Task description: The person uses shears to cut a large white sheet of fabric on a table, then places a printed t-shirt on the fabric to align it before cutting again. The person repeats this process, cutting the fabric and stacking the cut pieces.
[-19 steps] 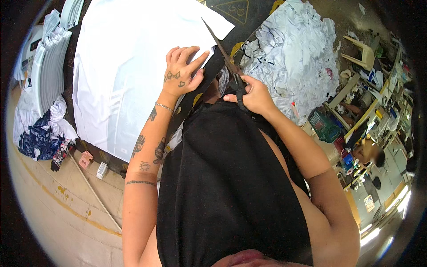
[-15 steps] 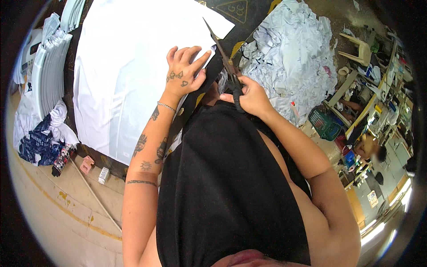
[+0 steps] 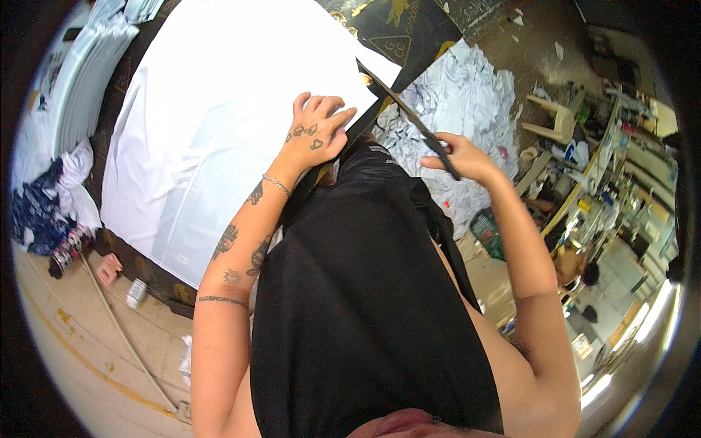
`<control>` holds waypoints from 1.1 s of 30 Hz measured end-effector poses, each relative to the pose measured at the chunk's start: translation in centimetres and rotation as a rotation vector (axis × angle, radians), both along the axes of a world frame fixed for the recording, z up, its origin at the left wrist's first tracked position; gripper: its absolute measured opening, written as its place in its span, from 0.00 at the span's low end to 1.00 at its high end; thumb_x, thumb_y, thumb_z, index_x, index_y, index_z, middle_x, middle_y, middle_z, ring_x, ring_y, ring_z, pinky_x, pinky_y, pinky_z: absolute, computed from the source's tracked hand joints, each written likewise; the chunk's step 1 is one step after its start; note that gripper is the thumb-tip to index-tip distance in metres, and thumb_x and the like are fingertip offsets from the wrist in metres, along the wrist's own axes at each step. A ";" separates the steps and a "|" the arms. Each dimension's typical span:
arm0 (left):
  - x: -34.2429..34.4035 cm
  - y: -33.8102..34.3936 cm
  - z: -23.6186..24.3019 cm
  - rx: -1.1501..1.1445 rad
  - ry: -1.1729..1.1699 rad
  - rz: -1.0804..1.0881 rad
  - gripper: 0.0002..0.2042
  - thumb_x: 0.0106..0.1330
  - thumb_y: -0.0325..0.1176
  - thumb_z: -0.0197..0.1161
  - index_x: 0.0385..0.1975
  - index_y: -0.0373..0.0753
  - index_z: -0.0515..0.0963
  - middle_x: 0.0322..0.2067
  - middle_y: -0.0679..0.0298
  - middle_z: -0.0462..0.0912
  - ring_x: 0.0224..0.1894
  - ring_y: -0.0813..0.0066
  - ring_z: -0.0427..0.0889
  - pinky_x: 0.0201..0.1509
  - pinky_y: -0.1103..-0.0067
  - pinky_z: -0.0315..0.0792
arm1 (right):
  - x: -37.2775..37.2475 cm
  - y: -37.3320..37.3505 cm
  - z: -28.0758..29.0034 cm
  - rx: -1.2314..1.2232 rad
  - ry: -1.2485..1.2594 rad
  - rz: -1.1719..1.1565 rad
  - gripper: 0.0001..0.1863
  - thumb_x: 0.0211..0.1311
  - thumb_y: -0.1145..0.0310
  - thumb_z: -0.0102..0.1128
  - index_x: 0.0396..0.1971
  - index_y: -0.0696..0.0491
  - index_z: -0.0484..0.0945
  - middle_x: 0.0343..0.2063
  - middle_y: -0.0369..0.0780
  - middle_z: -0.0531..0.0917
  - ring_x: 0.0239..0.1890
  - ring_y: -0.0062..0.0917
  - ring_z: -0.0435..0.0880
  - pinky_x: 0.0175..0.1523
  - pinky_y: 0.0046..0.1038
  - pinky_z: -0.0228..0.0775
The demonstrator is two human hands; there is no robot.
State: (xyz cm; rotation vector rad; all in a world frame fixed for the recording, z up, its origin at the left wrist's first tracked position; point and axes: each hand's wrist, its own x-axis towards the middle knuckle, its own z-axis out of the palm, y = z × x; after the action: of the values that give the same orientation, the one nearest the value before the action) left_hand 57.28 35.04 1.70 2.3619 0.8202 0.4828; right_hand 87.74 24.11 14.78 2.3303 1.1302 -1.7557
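long dark scissors over smooth white fabric

Open room across the white sheet; clutter along the edges

The white fabric sheet lies flat and bare from upper centre to centre left, so a hand could pass there; the left hand presses its right edge, the scissors (blades long, dark) cross the upper-centre corner, and a scrap pile crowds the upper right.

I see smooth matt white cloth spread at ten o'clock, dark dull metal scissors at one, crumpled cloth scraps beyond.
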 end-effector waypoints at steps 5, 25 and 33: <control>1.6 0.0 -0.4 0.146 0.049 0.185 0.26 0.64 0.41 0.65 0.65 0.56 0.79 0.62 0.62 0.76 0.62 0.58 0.72 0.72 0.51 0.55 | 5.6 6.2 -2.2 0.091 0.084 0.346 0.50 0.48 0.44 0.85 0.64 0.63 0.76 0.44 0.44 0.88 0.46 0.27 0.85 0.55 0.31 0.77; 2.0 0.3 -0.3 0.100 0.210 0.192 0.29 0.64 0.46 0.66 0.69 0.66 0.76 0.65 0.65 0.75 0.64 0.64 0.73 0.75 0.47 0.52 | 0.8 15.9 -4.6 0.022 0.066 0.356 0.44 0.38 0.46 0.90 0.49 0.65 0.86 0.31 0.45 0.90 0.34 0.27 0.88 0.44 0.28 0.79; 1.6 0.4 0.3 0.028 0.150 0.197 0.29 0.65 0.43 0.67 0.69 0.65 0.76 0.65 0.64 0.75 0.65 0.62 0.73 0.76 0.48 0.52 | 1.1 18.3 -6.5 0.092 0.083 0.437 0.40 0.40 0.45 0.90 0.46 0.63 0.88 0.26 0.38 0.86 0.28 0.19 0.82 0.35 0.25 0.73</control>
State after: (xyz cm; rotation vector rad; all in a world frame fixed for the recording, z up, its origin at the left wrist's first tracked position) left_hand 58.89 35.44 2.01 2.3762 1.1284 0.4020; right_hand 88.88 42.40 8.26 1.8692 1.6135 -1.6744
